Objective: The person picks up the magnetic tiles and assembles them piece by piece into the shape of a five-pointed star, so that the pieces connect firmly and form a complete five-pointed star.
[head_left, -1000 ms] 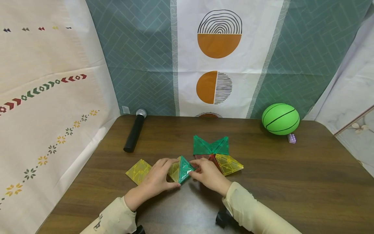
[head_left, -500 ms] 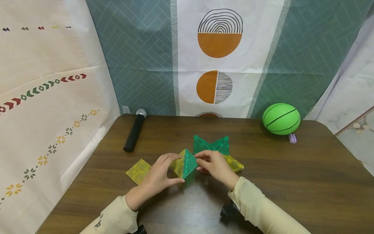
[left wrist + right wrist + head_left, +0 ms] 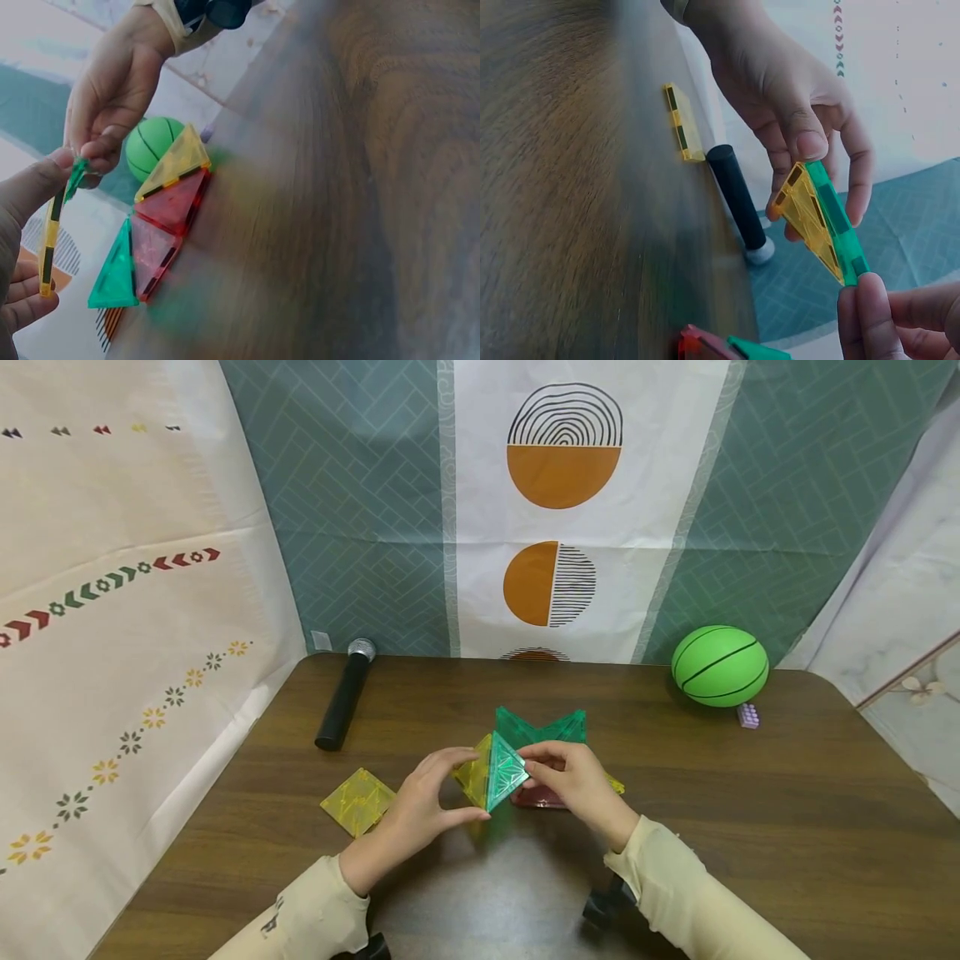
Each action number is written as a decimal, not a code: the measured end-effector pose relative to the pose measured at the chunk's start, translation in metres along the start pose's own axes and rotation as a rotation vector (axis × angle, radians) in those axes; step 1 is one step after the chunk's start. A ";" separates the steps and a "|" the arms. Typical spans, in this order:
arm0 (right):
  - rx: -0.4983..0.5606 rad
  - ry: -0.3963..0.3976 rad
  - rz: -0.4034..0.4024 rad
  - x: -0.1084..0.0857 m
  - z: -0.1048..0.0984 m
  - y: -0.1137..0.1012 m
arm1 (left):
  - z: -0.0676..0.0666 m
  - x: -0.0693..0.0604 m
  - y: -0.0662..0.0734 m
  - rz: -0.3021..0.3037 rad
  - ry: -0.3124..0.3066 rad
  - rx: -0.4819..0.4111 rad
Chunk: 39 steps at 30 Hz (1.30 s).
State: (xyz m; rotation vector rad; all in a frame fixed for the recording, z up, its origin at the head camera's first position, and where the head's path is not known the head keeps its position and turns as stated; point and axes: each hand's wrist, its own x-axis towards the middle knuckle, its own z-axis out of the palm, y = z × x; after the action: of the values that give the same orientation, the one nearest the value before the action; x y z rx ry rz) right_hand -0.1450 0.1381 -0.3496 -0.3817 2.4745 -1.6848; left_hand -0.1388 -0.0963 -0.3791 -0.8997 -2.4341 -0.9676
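A translucent yellow triangular magnetic tile (image 3: 471,777) and a green triangular tile (image 3: 506,772) meet edge to edge, lifted above the table. My left hand (image 3: 422,800) holds the pair between thumb and fingers from the left. With thumb and fingertips, my right hand (image 3: 581,785) pinches the green tile's right corner. The right wrist view shows the two tiles at an angle to each other. Behind the right hand lies a flat group: green tiles (image 3: 562,727) at the back, red tiles (image 3: 152,251) and a yellow tile (image 3: 177,161). Part of it is hidden in the head view.
A yellow square tile (image 3: 358,800) lies left of the left hand. Farther back are a black microphone (image 3: 345,702) at left and a green ball (image 3: 720,667) at right, with a small purple block (image 3: 747,716) beside the ball. Fabric hangs behind the wooden table (image 3: 750,827).
Both hands have raised the joined yellow and green tiles off the table and carried them rightward and slightly away, toward the flat group. The right hand now covers more of that group.
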 end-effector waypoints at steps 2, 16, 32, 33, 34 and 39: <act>0.014 0.005 0.003 -0.002 -0.002 0.001 | 0.003 0.001 0.000 0.000 -0.002 -0.022; -0.122 0.063 0.012 -0.019 -0.019 0.012 | 0.026 0.008 0.005 0.042 -0.064 -0.089; -0.085 0.049 0.026 -0.037 -0.026 0.026 | 0.050 0.008 0.010 0.095 -0.132 -0.102; -0.096 0.052 0.032 -0.038 -0.026 0.027 | 0.050 0.008 0.011 0.091 -0.141 -0.102; -0.109 0.056 0.040 -0.039 -0.026 0.028 | 0.051 0.008 0.011 0.084 -0.152 -0.107; -0.151 0.059 0.062 -0.043 -0.026 0.030 | 0.055 0.007 0.014 0.025 -0.189 -0.156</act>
State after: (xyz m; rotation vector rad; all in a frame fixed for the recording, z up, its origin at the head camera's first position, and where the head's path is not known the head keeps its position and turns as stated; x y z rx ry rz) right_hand -0.1142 0.1837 -0.3699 -0.2703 2.6353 -1.5127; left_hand -0.1400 -0.0468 -0.4068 -1.1179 -2.5219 -1.1225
